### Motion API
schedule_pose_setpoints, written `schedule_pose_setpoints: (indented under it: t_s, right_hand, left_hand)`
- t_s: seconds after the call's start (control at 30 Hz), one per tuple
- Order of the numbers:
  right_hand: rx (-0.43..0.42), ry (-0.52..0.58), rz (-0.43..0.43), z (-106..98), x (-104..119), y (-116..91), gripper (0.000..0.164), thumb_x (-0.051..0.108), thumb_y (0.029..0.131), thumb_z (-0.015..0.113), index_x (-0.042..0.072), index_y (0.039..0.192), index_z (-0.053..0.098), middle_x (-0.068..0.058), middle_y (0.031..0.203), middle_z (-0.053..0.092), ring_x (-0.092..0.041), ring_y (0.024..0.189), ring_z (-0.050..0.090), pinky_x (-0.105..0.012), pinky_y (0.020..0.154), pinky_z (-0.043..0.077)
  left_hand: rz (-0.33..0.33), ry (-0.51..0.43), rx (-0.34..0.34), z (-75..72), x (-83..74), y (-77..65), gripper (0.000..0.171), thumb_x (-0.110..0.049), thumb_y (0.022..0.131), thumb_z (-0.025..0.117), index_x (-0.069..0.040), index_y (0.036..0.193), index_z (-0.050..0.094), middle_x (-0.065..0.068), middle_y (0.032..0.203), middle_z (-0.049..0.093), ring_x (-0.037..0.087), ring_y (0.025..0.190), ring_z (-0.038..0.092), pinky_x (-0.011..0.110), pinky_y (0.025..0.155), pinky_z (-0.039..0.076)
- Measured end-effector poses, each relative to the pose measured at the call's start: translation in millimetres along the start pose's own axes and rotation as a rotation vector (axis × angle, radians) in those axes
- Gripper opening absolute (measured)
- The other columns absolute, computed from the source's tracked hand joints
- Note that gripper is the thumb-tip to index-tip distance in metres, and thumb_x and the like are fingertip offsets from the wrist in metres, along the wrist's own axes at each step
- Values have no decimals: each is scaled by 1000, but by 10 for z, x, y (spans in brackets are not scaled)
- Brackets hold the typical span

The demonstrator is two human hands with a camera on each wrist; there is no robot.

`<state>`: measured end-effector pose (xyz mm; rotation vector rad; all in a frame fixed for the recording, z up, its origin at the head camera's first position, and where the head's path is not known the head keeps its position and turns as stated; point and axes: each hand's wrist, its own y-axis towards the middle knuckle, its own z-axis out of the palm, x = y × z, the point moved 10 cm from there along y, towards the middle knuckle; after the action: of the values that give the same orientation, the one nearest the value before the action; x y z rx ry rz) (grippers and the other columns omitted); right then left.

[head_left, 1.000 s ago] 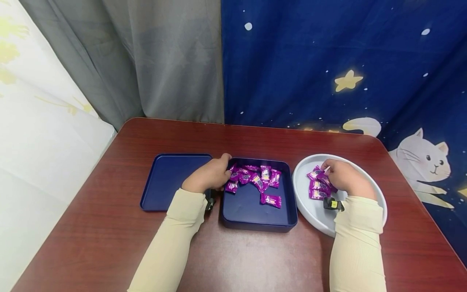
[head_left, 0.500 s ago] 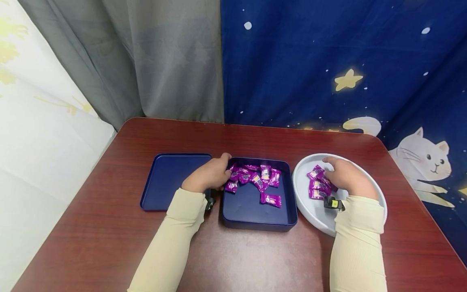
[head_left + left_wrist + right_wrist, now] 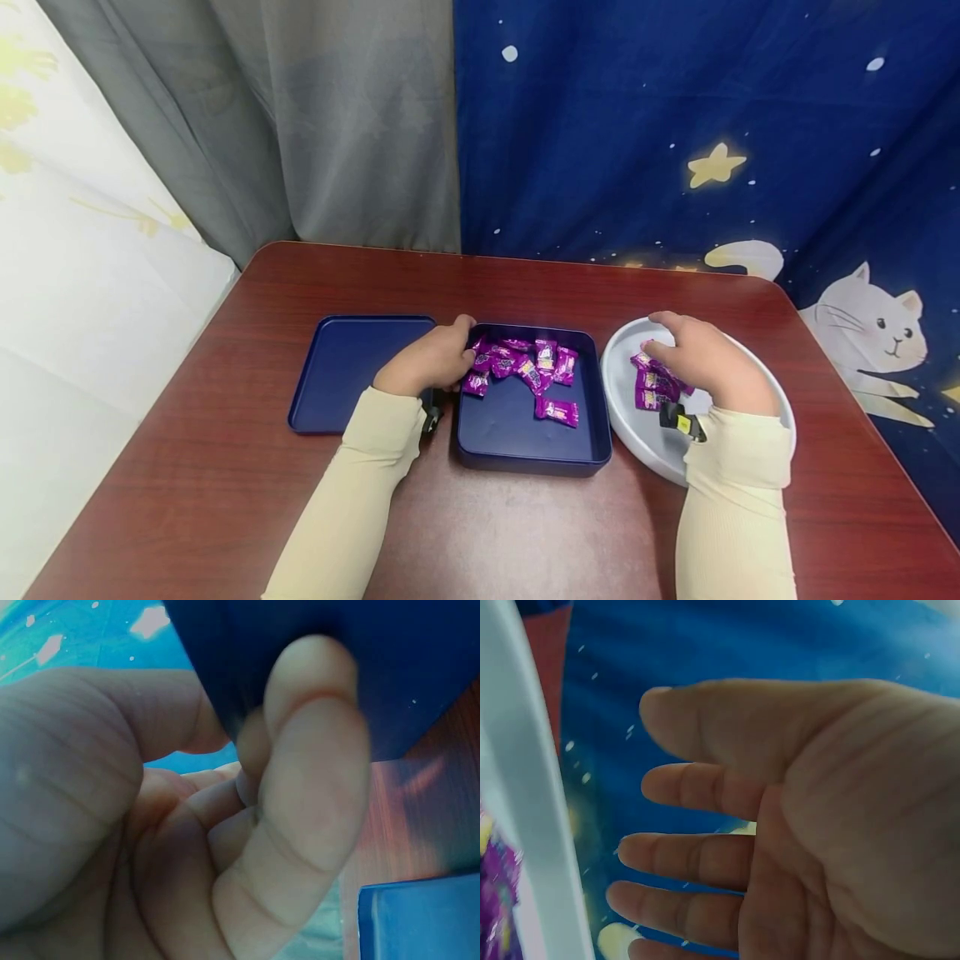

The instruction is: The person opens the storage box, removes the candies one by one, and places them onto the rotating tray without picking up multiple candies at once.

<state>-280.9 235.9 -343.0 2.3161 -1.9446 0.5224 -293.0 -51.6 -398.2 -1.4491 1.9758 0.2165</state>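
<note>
In the head view a dark blue square box (image 3: 534, 465) holds several purple wrapped candies (image 3: 531, 375), mostly toward its back. My left hand (image 3: 431, 358) grips the box's left wall near the back corner, with the thumb at the rim and a bent finger (image 3: 315, 772) against the outside in the left wrist view. To the right stands a round white tray (image 3: 624, 417) with several more purple candies (image 3: 651, 390). My right hand (image 3: 708, 358) hovers over that tray, partly covering the candies. Its fingers (image 3: 690, 855) are straight and apart, holding nothing, in the right wrist view.
A shallow dark blue lid (image 3: 345, 367) lies left of the box, partly under the left forearm's side. The box and the white tray stand close together on the reddish-brown wooden table (image 3: 525, 533). Grey and blue curtains (image 3: 600, 125) hang behind the table.
My right hand has let the candies go, its fingers spreading and rising slightly toward the tray's back rim. The candies in the tray shifted a little. My left hand and the box stayed still.
</note>
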Motion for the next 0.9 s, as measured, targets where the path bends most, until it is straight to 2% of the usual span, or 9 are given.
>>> schedule_pose_setpoints:
  t_s: [0.2,0.27,0.4,0.53,0.67,0.73,0.9]
  right_hand:
    - [1,1,-18,-73,317,-92,66,37,88,60,3,141,38,-29,138,43,-44,118,45,-62,92,41]
    - [-8,-16,-51,-74,445,-103,64,33,89,60,2,140,39,-28,137,44,-45,124,38,-63,98,34]
    - [-26,-43,-106,-31,682,-106,61,29,89,60,-1,138,41,-28,135,46,-44,123,40,-61,100,33]
    - [-44,-56,-163,51,929,-89,58,27,86,64,-1,134,45,-25,122,56,-38,111,51,-57,97,40]
    - [-36,-83,-224,161,1158,-70,57,27,84,68,-1,130,50,-21,115,60,-32,105,55,-52,94,44]
    - [-19,-92,-233,221,1228,-55,57,28,83,69,0,130,51,-21,121,59,-34,110,54,-52,96,43]
    - [21,-110,-249,377,1293,21,57,27,82,70,0,129,52,-21,119,60,-33,108,54,-51,96,44]
  left_hand:
    - [-3,5,1,-8,1,-4,49,-16,97,46,-6,141,27,10,70,61,17,52,59,32,55,49]
    - [-6,2,3,-10,5,-4,50,-17,97,46,-6,141,26,10,70,61,17,52,59,32,56,49]
    - [-6,0,5,-7,5,-4,49,-17,97,46,-6,141,27,10,70,61,17,52,59,32,55,49]
    - [-3,6,6,-4,6,-1,49,-17,97,45,-5,140,27,10,69,62,17,53,59,33,56,49]
    - [-3,8,7,-5,9,6,49,-16,97,45,-5,140,27,10,69,62,17,53,59,33,57,49]
    - [-2,9,7,-6,11,9,49,-16,97,46,-5,140,27,10,69,62,17,53,59,33,57,49]
    - [-1,10,7,-4,9,9,49,-16,97,46,-5,140,27,10,70,61,17,53,59,33,57,49]
